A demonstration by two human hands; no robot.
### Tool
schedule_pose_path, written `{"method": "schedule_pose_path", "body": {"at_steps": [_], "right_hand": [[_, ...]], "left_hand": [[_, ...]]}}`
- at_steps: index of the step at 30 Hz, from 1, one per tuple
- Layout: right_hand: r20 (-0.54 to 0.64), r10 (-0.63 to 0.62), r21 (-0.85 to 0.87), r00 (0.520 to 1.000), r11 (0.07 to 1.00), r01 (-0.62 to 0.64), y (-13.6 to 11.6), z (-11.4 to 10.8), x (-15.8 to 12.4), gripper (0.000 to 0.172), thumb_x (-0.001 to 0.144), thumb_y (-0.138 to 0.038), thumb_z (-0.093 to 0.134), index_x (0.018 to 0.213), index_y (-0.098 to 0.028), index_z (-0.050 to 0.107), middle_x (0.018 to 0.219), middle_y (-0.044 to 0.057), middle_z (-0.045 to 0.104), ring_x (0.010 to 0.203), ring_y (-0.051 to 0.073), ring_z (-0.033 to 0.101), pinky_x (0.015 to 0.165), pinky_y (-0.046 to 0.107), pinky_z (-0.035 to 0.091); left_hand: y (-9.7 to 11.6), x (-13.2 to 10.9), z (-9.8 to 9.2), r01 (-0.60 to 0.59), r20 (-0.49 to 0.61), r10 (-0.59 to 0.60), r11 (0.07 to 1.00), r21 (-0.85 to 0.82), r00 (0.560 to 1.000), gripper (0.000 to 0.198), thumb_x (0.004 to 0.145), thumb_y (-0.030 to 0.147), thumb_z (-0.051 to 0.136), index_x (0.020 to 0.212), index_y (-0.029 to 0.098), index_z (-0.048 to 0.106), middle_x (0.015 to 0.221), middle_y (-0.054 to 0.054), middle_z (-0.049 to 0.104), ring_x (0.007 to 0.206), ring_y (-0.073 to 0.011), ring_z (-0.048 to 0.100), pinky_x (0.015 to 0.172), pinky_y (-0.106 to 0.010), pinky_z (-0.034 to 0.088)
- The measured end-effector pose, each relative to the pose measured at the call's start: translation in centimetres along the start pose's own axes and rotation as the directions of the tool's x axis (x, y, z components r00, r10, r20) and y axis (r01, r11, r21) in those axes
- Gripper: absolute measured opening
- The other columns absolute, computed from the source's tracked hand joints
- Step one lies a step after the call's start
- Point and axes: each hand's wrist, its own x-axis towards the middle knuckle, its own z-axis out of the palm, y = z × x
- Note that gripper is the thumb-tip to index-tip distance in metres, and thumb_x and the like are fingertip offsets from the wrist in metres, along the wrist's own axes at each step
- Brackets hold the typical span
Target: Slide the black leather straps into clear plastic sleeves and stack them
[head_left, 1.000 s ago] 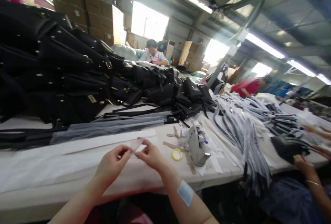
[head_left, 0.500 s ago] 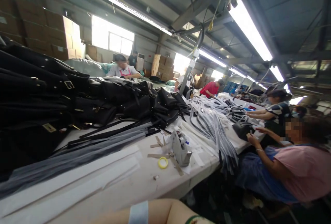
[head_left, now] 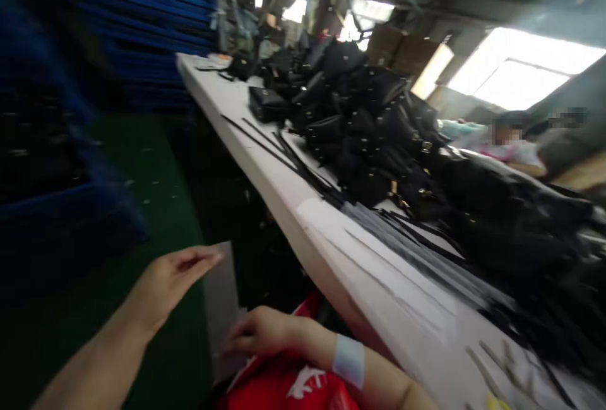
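A thin pale grey strip (head_left: 220, 290) hangs upright in front of me, beside the table. My left hand (head_left: 177, 277) pinches its top end between thumb and fingers. Lower down, my right hand (head_left: 260, 334) is closed at the strip's lower part, its fingertips smeared by motion. A light patch or band (head_left: 349, 361) is wrapped on my right forearm. Beneath that hand shows red cloth with a white print (head_left: 307, 382) on my lap or body. What material the strip is made of, I cannot tell.
A long white table (head_left: 312, 239) runs along my right, heaped with black bags (head_left: 369, 126). Black straps, grey wrapped strips (head_left: 421, 249) and white sheets lie along it. Blue crates (head_left: 142, 18) stack at the left over green floor (head_left: 175, 328). A person (head_left: 511, 141) sits across the table.
My view has swung left, from the workers on the right to the blue stacks. Both hands are now in view with a pale strip; before, only a banded forearm showed.
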Motion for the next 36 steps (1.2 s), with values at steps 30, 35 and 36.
{"method": "schedule_pose_path", "body": {"at_steps": [30,35,36], "right_hand": [[-0.562,-0.021,0.269,0.827,0.941,0.207,1.5,-1.8,-2.0,0.047,0.08,-0.061,0.066,0.072,-0.015,0.067,0.063,0.0,0.056,0.058,0.012,0.046,0.059,0.025,0.039],[-0.597,0.036,0.239,0.801,0.962,0.134,4.6,-3.6,-4.8,0.04,0.079,-0.043,0.072,0.113,-0.022,0.068,0.091,0.006,0.071,0.075,0.019,0.062,0.068,0.03,0.048],[-0.619,0.056,0.223,0.783,0.969,0.106,5.8,-3.9,-5.7,0.042,0.078,-0.044,0.072,0.115,-0.023,0.067,0.093,0.007,0.072,0.077,0.021,0.064,0.069,0.031,0.049]], "left_hand": [[-1.6,-0.1,9.4,0.097,0.418,0.026,0.958,-0.271,0.908,0.04,0.061,0.051,0.083,0.063,0.015,0.066,0.056,0.0,0.059,0.052,-0.0119,0.05,0.051,-0.023,0.037],[-2.6,4.8,11.3,-0.092,0.281,0.105,0.994,-0.059,0.954,0.037,0.067,0.05,0.077,0.06,0.016,0.063,0.05,0.002,0.056,0.046,-0.0109,0.047,0.048,-0.023,0.034],[-2.2,6.3,11.7,-0.188,0.255,0.168,0.981,0.057,0.952,0.035,0.072,0.048,0.073,0.061,0.017,0.063,0.052,0.001,0.059,0.047,-0.012,0.049,0.048,-0.024,0.036]]}}
